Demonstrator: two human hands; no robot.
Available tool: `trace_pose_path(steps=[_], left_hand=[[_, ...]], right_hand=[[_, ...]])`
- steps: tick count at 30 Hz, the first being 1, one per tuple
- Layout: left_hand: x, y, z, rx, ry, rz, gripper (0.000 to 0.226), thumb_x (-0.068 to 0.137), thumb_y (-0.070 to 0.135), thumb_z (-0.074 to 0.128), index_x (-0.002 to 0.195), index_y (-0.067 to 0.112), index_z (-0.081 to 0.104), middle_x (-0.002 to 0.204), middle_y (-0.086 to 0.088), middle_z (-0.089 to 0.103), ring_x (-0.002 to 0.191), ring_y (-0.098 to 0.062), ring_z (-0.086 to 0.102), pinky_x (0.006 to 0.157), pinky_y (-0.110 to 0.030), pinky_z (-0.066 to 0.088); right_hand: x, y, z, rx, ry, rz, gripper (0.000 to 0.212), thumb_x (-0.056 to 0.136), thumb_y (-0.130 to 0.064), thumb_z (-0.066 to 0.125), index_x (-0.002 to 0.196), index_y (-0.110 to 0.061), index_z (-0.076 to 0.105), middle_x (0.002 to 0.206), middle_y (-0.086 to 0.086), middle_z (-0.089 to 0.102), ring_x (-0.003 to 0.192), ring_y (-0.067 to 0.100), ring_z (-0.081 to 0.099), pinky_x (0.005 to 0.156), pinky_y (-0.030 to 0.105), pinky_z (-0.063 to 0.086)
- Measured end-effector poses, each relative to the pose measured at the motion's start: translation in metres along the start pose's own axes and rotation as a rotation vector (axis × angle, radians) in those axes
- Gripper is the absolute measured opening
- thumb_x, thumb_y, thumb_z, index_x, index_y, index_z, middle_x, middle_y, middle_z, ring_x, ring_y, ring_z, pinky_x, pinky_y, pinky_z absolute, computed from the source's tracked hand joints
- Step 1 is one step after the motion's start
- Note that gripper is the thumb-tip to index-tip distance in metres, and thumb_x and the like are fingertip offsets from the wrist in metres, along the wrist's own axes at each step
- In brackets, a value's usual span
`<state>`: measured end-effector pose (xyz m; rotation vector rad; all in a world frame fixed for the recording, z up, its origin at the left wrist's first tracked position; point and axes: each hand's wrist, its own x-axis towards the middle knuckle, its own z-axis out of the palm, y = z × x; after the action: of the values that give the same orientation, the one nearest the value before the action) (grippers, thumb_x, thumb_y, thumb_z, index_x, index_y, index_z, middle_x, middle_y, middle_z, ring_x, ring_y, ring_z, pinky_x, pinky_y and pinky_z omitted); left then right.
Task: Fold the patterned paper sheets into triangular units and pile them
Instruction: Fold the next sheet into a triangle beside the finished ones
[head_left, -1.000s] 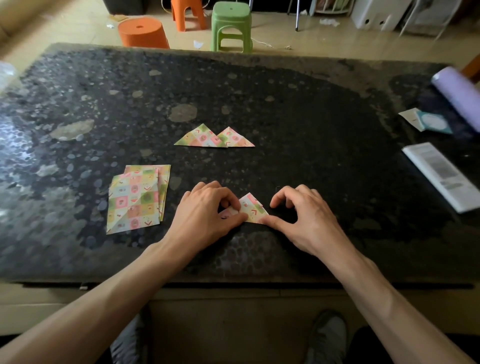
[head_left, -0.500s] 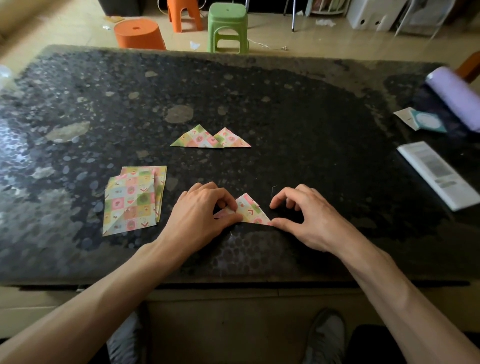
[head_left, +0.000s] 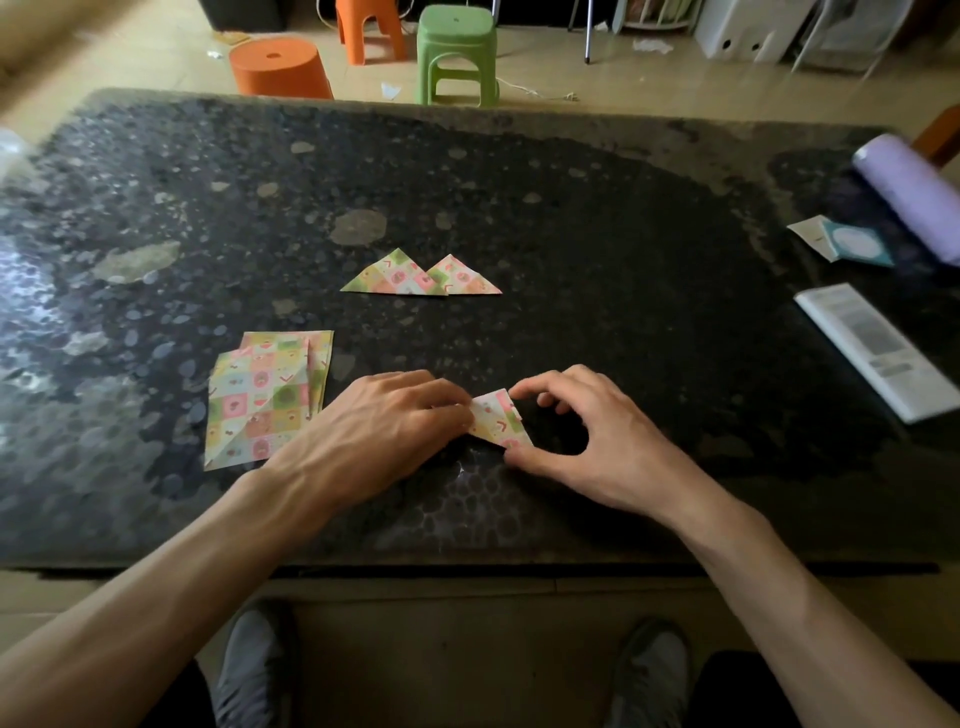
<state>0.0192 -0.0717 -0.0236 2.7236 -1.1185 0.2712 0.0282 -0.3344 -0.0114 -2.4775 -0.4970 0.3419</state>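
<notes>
Pastel checkered paper sheets (head_left: 267, 397) (pink, green)

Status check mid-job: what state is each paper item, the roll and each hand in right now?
Sheet being folded: partly folded, held by both hands.
Left hand: fingers grip its left part.
Right hand: thumb and forefinger pinch its right edge.
Folded triangles: two, finished, lying flat, overlapping slightly.
Unfolded sheets: stacked flat, untouched.
Purple roll: lying on its side.
</notes>
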Motion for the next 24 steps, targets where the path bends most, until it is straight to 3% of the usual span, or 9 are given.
trace_pose_path(steps=[3, 6, 8, 10, 13, 17, 22, 24], left_hand=[[0.0, 0.004, -0.001, 0.005, 0.107, -0.008, 0.018, 0.104, 0.02, 0.056, 0.11, 0.014, 0.071, 0.11, -0.001, 0.071, 0.09, -0.024, 0.07, 0.074, -0.042, 0.054], [0.007, 0.011, -0.009, -0.123, 0.221, -0.138, 0.011, 0.1, 0.021, 0.061, 0.102, 0.017, 0.072, 0.098, 0.005, 0.07, 0.086, -0.016, 0.068, 0.076, -0.038, 0.054], [0.011, 0.014, -0.018, -0.334, 0.29, -0.319, 0.008, 0.097, 0.025, 0.069, 0.101, 0.021, 0.075, 0.095, 0.014, 0.071, 0.085, -0.005, 0.068, 0.075, -0.03, 0.056], [0.014, 0.013, -0.022, -0.541, 0.326, -0.5, 0.007, 0.093, 0.028, 0.074, 0.098, 0.024, 0.079, 0.088, 0.017, 0.074, 0.081, -0.001, 0.069, 0.07, -0.021, 0.053], [0.014, 0.009, -0.02, -0.645, 0.273, -0.598, 0.004, 0.091, 0.026, 0.077, 0.092, 0.026, 0.08, 0.079, 0.018, 0.074, 0.074, 0.002, 0.068, 0.065, -0.011, 0.046], [0.014, 0.009, -0.017, -0.691, 0.149, -0.589, 0.006, 0.091, 0.03, 0.076, 0.093, 0.027, 0.08, 0.083, 0.017, 0.075, 0.079, -0.002, 0.071, 0.07, -0.023, 0.057], [0.015, 0.005, -0.023, -0.836, 0.048, -0.638, 0.009, 0.091, 0.034, 0.074, 0.093, 0.028, 0.08, 0.079, 0.012, 0.075, 0.068, -0.004, 0.068, 0.06, -0.017, 0.05], [0.014, 0.004, -0.023, -0.853, 0.028, -0.656, 0.009, 0.091, 0.034, 0.074, 0.093, 0.027, 0.08, 0.081, 0.008, 0.076, 0.071, -0.011, 0.071, 0.063, -0.029, 0.057]], right_hand=[[0.001, -0.008, 0.009, -0.043, 0.129, -0.144, 0.039, 0.087, -0.052, 0.074, 0.124, -0.041, 0.067, 0.118, -0.023, 0.053, 0.114, -0.002, 0.048, 0.098, 0.021, 0.043], [0.003, -0.016, 0.012, -0.01, 0.296, -0.23, 0.017, 0.094, -0.037, 0.071, 0.109, -0.031, 0.076, 0.105, -0.021, 0.067, 0.103, 0.002, 0.059, 0.093, 0.03, 0.05], [0.006, -0.021, 0.009, 0.145, 0.349, -0.178, 0.012, 0.095, -0.031, 0.072, 0.105, -0.029, 0.078, 0.098, -0.021, 0.073, 0.099, -0.001, 0.066, 0.088, 0.024, 0.054], [0.008, -0.023, 0.006, 0.336, 0.291, -0.074, 0.011, 0.094, -0.031, 0.074, 0.103, -0.029, 0.08, 0.096, -0.02, 0.076, 0.097, -0.006, 0.069, 0.084, 0.018, 0.057], [0.01, -0.023, 0.006, 0.507, 0.175, -0.003, 0.012, 0.092, -0.034, 0.075, 0.101, -0.029, 0.08, 0.096, -0.018, 0.077, 0.097, -0.003, 0.071, 0.083, 0.021, 0.058], [0.008, -0.024, 0.011, 0.545, 0.195, -0.008, 0.009, 0.091, -0.031, 0.077, 0.094, -0.023, 0.079, 0.091, -0.015, 0.077, 0.091, -0.002, 0.073, 0.074, 0.014, 0.057], [0.009, -0.023, 0.01, 0.583, 0.183, 0.047, 0.009, 0.091, -0.032, 0.077, 0.09, -0.023, 0.079, 0.089, -0.013, 0.078, 0.089, 0.001, 0.074, 0.075, 0.019, 0.06], [0.009, -0.023, 0.011, 0.547, 0.167, 0.046, 0.008, 0.091, -0.033, 0.077, 0.091, -0.025, 0.079, 0.09, -0.015, 0.077, 0.091, 0.0, 0.073, 0.077, 0.018, 0.059]])
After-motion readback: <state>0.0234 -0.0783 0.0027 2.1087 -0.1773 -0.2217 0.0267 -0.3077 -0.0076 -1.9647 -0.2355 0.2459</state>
